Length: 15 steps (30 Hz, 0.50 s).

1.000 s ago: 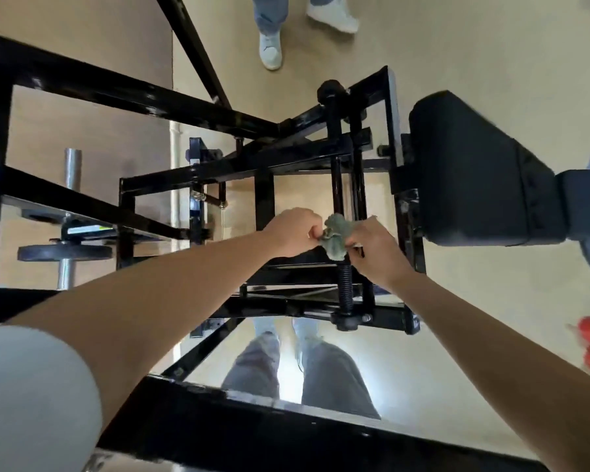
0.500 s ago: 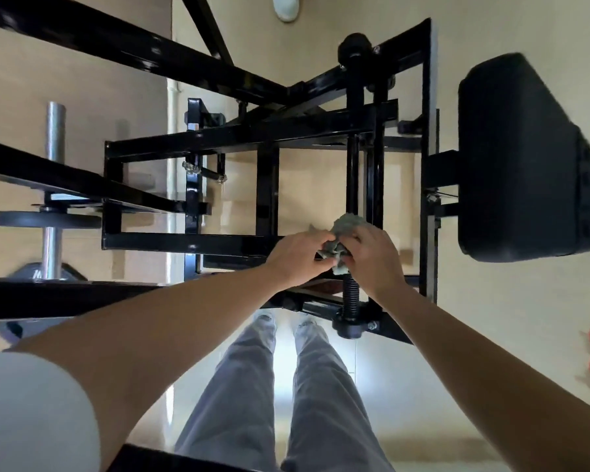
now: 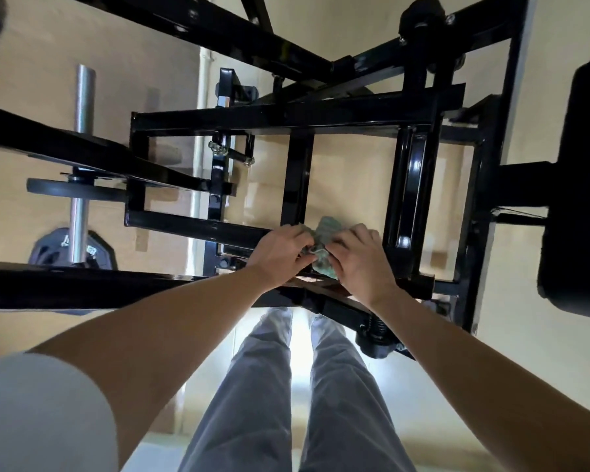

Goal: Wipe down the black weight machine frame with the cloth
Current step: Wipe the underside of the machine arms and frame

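The black weight machine frame fills the upper half of the head view, its glossy bars crossing in front of me. A crumpled grey-green cloth is bunched between both hands, low in the frame above a lower crossbar. My left hand grips its left side and my right hand grips its right side, fingers curled over it. Most of the cloth is hidden by my fingers. Whether the cloth touches the bar beneath it is hard to tell.
A black padded rest juts out at the right. At left a chrome post carries a weight plate, with another plate lower down. A threaded black knob sits under my right wrist. My legs stand on the beige floor below.
The view has tilted downward, so the frame sits higher in the picture. Both hands with the cloth have slid down off the threaded vertical rod toward the lower crossbar.
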### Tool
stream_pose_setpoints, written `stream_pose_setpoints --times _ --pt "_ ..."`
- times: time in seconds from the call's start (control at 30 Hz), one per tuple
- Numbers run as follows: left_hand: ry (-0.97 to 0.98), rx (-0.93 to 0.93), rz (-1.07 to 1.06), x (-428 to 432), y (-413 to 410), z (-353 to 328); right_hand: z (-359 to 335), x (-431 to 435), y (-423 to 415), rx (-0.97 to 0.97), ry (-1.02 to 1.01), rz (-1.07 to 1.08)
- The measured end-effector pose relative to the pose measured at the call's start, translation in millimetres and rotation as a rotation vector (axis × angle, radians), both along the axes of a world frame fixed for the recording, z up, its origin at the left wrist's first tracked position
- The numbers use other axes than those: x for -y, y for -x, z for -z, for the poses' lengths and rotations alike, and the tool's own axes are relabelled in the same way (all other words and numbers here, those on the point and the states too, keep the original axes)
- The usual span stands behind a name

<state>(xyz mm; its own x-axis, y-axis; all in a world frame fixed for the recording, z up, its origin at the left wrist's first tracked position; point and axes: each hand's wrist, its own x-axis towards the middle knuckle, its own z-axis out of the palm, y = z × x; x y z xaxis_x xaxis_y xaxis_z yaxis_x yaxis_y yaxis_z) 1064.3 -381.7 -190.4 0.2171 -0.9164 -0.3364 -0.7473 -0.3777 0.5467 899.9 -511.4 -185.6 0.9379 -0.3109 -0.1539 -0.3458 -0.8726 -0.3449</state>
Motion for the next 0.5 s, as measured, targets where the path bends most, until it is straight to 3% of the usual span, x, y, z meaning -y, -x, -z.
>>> stream_pose_setpoints --times 0.27,0.5 --pt "-0.061 0.051 0.059 -45.7 -68.1 25.8 15.9 -31.6 -61.9 -0.107 -0.101 -0.088" --pt "-0.218 0.021 -0.094 -71.6 -113.3 37.1 25.5 -58.6 -116.6 -0.200 -0.202 -0.147"
